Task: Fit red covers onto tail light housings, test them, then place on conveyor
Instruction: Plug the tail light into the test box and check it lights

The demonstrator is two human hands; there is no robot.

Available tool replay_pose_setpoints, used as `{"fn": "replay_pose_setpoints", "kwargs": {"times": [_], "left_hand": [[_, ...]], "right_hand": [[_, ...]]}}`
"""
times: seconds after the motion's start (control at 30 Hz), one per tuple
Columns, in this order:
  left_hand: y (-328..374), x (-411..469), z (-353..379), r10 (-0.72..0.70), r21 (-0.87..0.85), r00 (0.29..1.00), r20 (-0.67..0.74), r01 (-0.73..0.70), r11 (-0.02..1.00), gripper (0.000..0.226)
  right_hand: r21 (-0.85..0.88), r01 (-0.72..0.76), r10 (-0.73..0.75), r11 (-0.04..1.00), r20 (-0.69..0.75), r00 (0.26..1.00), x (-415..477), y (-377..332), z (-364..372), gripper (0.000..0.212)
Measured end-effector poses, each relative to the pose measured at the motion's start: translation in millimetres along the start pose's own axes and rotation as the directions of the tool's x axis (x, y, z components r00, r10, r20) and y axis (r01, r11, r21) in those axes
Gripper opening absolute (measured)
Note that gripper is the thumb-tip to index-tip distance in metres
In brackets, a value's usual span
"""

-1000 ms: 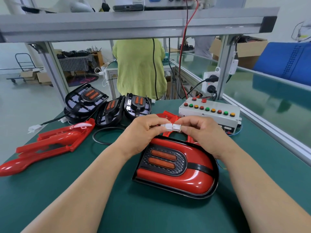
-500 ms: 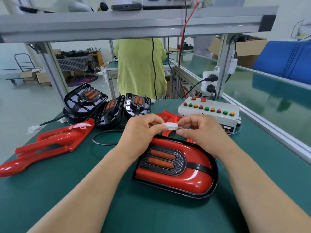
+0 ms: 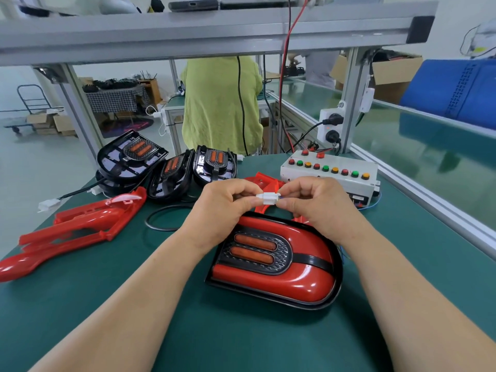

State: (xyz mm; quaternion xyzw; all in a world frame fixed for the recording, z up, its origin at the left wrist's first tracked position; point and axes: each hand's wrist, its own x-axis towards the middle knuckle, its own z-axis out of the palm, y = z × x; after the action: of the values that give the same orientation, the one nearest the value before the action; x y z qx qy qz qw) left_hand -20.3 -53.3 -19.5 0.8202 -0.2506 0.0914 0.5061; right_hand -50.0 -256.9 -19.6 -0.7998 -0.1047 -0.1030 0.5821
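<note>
A tail light with its red cover fitted (image 3: 276, 261) lies on the green table in front of me. Just above its far end, my left hand (image 3: 222, 208) and my right hand (image 3: 316, 202) each pinch one end of a joined white connector (image 3: 268, 198). Behind my hands stands a white test box (image 3: 330, 170) with a row of coloured buttons. Three uncovered black housings (image 3: 171, 167) lean together at the back left. Loose red covers (image 3: 77, 226) lie at the left, and another red cover (image 3: 264, 181) shows behind my hands.
A black cable loop (image 3: 161, 218) lies on the table left of my hands. A green conveyor belt (image 3: 429, 162) runs along the right behind an aluminium rail. A person in a yellow-green top (image 3: 220, 103) stands beyond the table. A power socket (image 3: 330, 127) hangs on the frame post.
The two white connector halves have been pushed together between my fingers. Both hands stay above the tail light's far end.
</note>
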Motion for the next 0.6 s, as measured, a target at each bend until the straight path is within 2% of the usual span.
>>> {"fn": "replay_pose_setpoints", "kwargs": {"times": [0.33,0.47,0.6], "left_hand": [[-4,4,7,0.008,-0.066,1.0,-0.003,-0.008,0.998,0.014],[-7,2,14,-0.006,-0.127,0.998,-0.058,-0.001,0.992,0.019],[-4,0,27,-0.016,-0.232,0.987,-0.161,-0.022,0.973,0.014]], "right_hand": [[0.103,-0.032,0.03,0.994,0.019,0.999,1,3,-6,0.012],[0.125,-0.031,0.029,0.992,0.017,0.999,1,5,-5,0.012],[0.13,-0.013,0.015,0.991,-0.011,1.0,2,4,-8,0.015]]}}
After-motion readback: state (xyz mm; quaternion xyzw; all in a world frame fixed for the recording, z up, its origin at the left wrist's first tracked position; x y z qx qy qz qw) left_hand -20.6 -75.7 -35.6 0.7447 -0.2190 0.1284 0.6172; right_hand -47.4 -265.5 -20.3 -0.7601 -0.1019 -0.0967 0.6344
